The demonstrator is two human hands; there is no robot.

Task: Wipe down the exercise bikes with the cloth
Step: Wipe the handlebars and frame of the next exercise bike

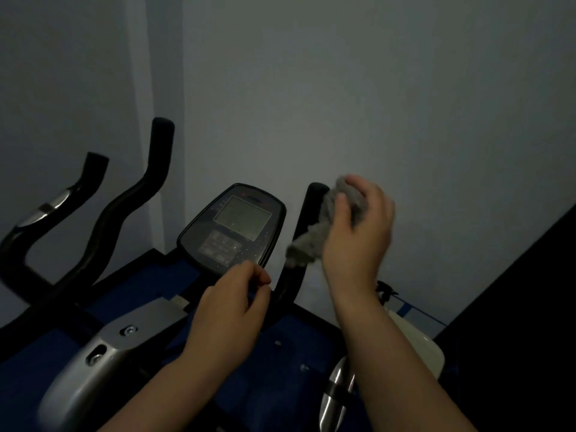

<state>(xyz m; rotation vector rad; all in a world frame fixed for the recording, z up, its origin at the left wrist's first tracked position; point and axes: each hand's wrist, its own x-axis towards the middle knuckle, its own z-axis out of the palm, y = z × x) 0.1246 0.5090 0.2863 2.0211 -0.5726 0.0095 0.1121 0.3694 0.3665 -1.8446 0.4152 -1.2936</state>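
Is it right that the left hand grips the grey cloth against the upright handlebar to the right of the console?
Not quite: the head view shows the right hand gripping the grey cloth against that handlebar beside the console. The left hand holds no cloth.

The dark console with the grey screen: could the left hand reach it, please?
Probably yes. The left hand holds nothing and hovers just below the dark console with the grey screen, with nothing between them; the right hand and its grey cloth are off at the handlebar.

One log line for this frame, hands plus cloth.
right hand: grips fuzzy grey cloth on black handlebar grip | left hand: holds nothing, below dark bike console
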